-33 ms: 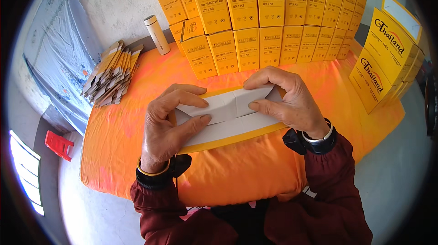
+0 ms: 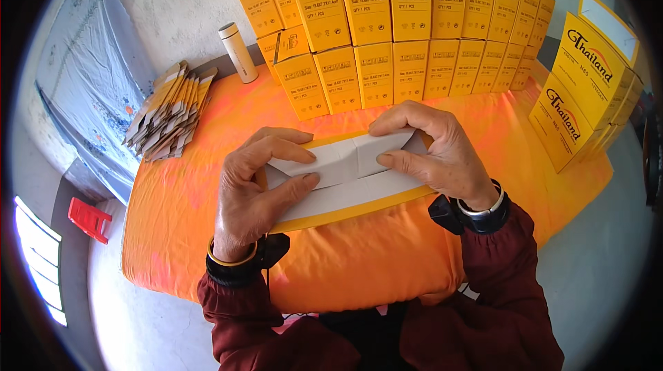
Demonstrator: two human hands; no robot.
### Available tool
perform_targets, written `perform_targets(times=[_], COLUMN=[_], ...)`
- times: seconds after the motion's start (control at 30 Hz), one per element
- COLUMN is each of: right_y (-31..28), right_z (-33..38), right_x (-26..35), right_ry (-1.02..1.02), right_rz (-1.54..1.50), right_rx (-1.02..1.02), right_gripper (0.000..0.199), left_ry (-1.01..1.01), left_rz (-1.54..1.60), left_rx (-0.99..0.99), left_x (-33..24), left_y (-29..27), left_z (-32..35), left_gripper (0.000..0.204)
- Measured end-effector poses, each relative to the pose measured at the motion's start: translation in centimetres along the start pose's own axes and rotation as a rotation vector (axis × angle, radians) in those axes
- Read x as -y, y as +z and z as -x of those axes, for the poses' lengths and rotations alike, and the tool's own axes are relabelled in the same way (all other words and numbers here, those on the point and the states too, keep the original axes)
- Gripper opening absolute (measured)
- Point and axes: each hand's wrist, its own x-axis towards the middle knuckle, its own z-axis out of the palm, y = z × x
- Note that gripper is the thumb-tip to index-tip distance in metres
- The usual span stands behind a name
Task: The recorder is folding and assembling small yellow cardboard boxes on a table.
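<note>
Between my hands is a yellow cardboard box point(image 2: 369, 188), its white-grey inner flaps facing up at me. My left hand point(image 2: 259, 181) grips the box's left end, thumb and forefinger on a flap. At the right end, my right hand point(image 2: 435, 153) holds on with its thumb pressed on a flap and the fingers over the far edge. The flaps fold inward and meet along a crease across the middle. The box's underside is hidden.
An orange cloth point(image 2: 359, 260) covers the table. Yellow boxes point(image 2: 369, 1) stand in two rows at the back, with more boxes point(image 2: 580, 81) stacked at the right. Flattened cartons point(image 2: 173, 112) lie at the left, near a white flask point(image 2: 238, 53). A red stool point(image 2: 90, 219) stands on the floor.
</note>
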Motion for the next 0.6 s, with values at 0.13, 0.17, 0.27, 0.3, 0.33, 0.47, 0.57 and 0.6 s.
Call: perform_targets(times=[0.13, 0.17, 0.27, 0.3, 0.33, 0.47, 0.57, 0.6], right_y=[0.0, -0.1, -0.1, 0.0, 0.2, 0.5, 0.3, 0.2], right_z=[0.0, -0.1, -0.5, -0.5, -0.5, -0.5, -0.7, -1.0], right_x=[-0.3, -0.3, -0.3, -0.2, -0.2, -0.7, -1.3, -1.4], right_ry=[-0.015, -0.014, -0.123, -0.123, -0.158, -0.222, -0.207, -0.178], right_rz=[0.027, 0.027, 0.238, 0.239, 0.283, 0.359, 0.331, 0.303], right_rx=[0.0, -0.003, 0.052, 0.052, 0.044, 0.048, 0.086, 0.093], right_gripper=[0.019, 0.019, 0.022, 0.022, 0.024, 0.03, 0.034, 0.034], left_ry=[0.023, 0.027, 0.035, 0.077, 0.12, 0.076, 0.056, 0.082], left_rz=[-0.022, -0.027, -0.036, -0.072, -0.109, -0.212, -0.359, -0.47], left_rx=[0.004, 0.009, 0.021, 0.05, 0.079, 0.119, 0.158, 0.201], left_x=[0.2, 0.2, 0.4, 0.5, 0.5, 0.4, -0.3, -0.7], left_y=[0.0, -0.1, -0.5, -0.6, -0.7, -0.8, -0.9, -1.0], left_z=[-0.1, 0.0, -0.1, -0.2, -0.4, -0.4, -1.0, -1.5], left_gripper=[0.017, 0.018, 0.02, 0.023, 0.026, 0.034, 0.039, 0.04])
